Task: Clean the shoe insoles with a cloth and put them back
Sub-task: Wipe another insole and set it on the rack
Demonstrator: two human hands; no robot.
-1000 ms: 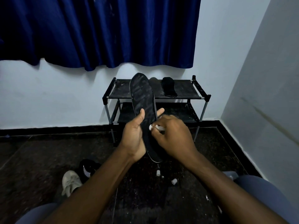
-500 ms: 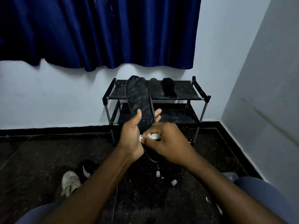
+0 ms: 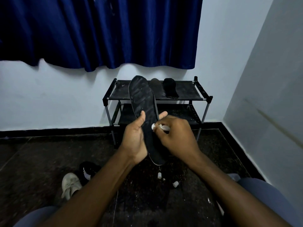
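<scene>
**A:** Why hold the insole [image 3: 144, 102] upright like that?

**B:** My left hand [image 3: 134, 138] is clenched round its lower half, thumb across the front. That turns the long face to me and keeps it stiff enough to rub. It stands at the centre of the frame, toe end up, with the heel end poking out below my palm.

**A:** And the other grip?

**B:** My right hand [image 3: 177, 136] pinches a small white cloth [image 3: 159, 127] against the insole's right edge, just beside my left fingertips.

**A:** Room to work?

**B:** Plenty upward. The upper half is bare and shows pale smears, so I'd judge it not yet clean. Behind it, the shoe rack [image 3: 201, 99] carries two more insoles [image 3: 170, 88] on its top shelf, well apart from mine. The shoes [image 3: 70, 184] lie on the floor at lower left.
</scene>
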